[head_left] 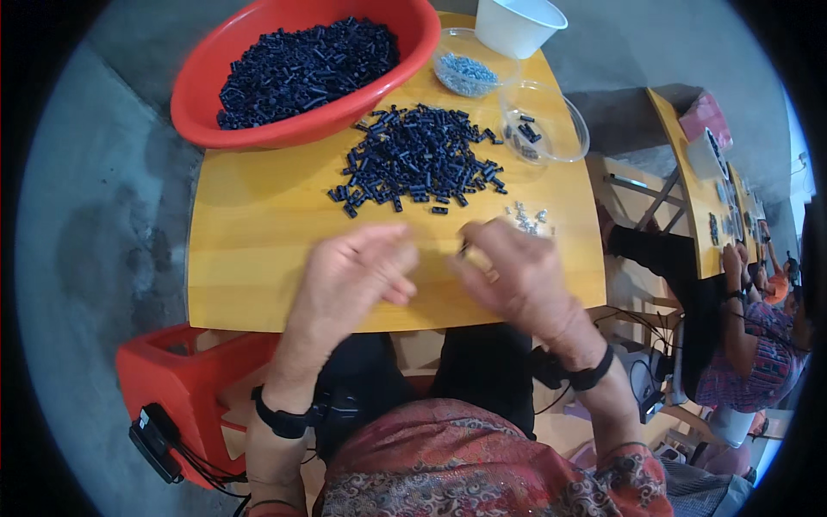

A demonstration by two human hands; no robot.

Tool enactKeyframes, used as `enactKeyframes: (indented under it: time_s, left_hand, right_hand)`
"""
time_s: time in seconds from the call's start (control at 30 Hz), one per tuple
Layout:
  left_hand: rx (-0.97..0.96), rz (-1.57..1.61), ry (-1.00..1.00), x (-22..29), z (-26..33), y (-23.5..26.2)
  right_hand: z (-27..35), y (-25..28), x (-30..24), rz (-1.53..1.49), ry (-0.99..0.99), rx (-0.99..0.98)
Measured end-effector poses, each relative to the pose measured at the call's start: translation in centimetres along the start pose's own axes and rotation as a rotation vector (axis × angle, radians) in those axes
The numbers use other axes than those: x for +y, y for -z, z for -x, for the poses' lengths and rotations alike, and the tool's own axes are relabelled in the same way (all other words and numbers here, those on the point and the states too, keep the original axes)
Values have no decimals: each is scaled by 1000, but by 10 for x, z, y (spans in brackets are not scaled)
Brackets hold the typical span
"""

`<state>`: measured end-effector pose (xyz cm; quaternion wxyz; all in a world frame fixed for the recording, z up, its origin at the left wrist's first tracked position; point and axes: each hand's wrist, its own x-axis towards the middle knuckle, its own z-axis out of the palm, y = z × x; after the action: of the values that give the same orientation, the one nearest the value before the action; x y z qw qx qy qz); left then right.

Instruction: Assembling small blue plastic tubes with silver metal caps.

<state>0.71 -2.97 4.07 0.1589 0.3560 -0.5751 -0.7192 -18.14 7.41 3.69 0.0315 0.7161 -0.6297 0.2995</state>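
Above the near part of the yellow table, my left hand (351,274) has its fingers partly curled and smeared by motion; whether it holds anything does not show. My right hand (521,274) is a short gap away, its fingers closed, with a small black piece (465,248) showing at the fingertips. Beyond both hands lies a loose pile of short black plastic pieces (418,159). A few small shiny metal pieces (527,217) are scattered just past my right hand.
A big red basin (194,112) full of black pieces stands at the far left. At the back right are a clear bowl of silvery parts (465,73), a white tub (517,30) and a clear container (568,129) with a few black pieces. People work at another table (680,164) on the right.
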Motion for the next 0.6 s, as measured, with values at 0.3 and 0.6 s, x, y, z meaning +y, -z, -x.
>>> enactKeyframes:
  time_s: [0.3, 0.6]
  left_hand:
    - [389, 527, -268, 40, -47, 76]
    - [313, 586, -387, 52, -104, 107]
  right_hand:
    - [-36, 40, 109, 344, -248, 188]
    - [-39, 36, 109, 153, -283, 339]
